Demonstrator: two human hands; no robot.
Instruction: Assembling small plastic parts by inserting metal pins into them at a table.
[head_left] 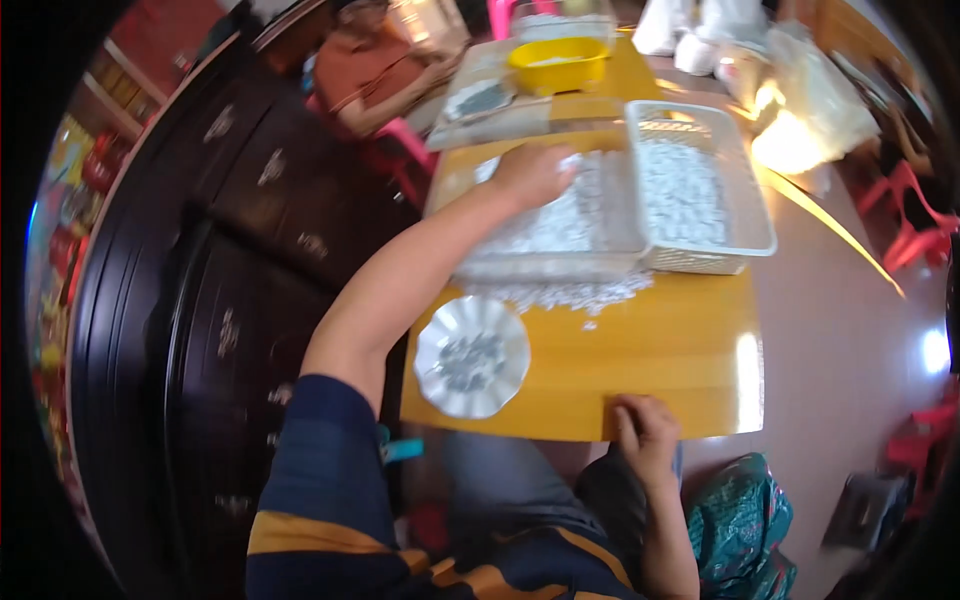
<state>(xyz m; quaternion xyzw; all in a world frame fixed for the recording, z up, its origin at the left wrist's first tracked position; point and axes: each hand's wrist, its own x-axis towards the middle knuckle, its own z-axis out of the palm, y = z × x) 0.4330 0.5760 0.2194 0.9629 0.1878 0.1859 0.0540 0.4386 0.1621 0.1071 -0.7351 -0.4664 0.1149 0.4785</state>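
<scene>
My left hand [535, 175] reaches over the clear, shallow tray [560, 266], its fingers curled in and partly blurred. Small white pieces [565, 225] are heaped in that tray, and something white shows at the fingertips; what the hand grips I cannot make out. My right hand [652, 432] rests at the table's near edge, loosely closed, with nothing visible in it. Below my left forearm stands a white bowl with a wavy rim [430, 345], with greyish small pieces [472, 362] at its bottom. More white pieces [590, 293] lie loose along the tray's near side.
A white plastic basket [757, 215] of similar pieces stands right of the tray on the yellow table [640, 350]. Farther back are a yellow basin [555, 78] and a seated person [365, 65]. A dark cabinet [270, 240] borders the left; a green bag [740, 520] lies low right.
</scene>
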